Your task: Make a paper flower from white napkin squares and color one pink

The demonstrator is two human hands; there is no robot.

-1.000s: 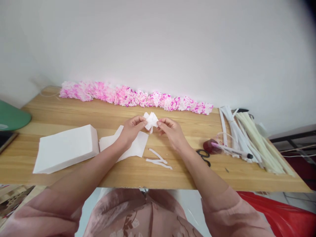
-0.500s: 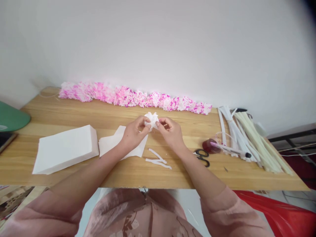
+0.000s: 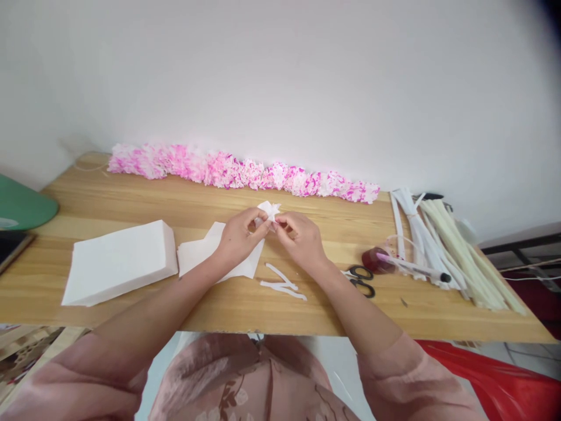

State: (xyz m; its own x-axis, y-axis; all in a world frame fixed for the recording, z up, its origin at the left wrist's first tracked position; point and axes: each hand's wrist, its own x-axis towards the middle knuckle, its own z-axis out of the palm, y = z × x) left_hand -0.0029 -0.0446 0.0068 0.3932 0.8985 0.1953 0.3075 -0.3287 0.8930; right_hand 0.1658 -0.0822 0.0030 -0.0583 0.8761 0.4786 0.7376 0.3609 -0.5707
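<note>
Between my hands is a white tissue paper flower [image 3: 268, 208], its layers pointing up above my fingertips. My left hand [image 3: 242, 235] pinches it from the left with thumb and forefinger. My right hand [image 3: 301, 238] grips it from the right, fingertips touching those of the left. Sheets of white tissue paper [image 3: 203, 250] lie flat under and beside my left wrist. A few short white strips [image 3: 283, 286] rest on the wooden table between my forearms. Black-handled scissors [image 3: 363, 280] lie right of my right forearm, their blades partly hidden by it.
A stack of white tissue [image 3: 120, 260] sits at left, near a green object [image 3: 26, 202] and a dark phone-like slab [image 3: 13, 248]. Pink-and-white paper flowers [image 3: 223, 171] line the wall. At right are a dark red jar [image 3: 376, 260], a pen [image 3: 416, 269], white strips [image 3: 418, 234] and cream strips [image 3: 460, 257].
My fingertips have come closer together at the base of the white flower, and its top looks narrower. My right hand has shifted slightly left. The view has moved a little.
</note>
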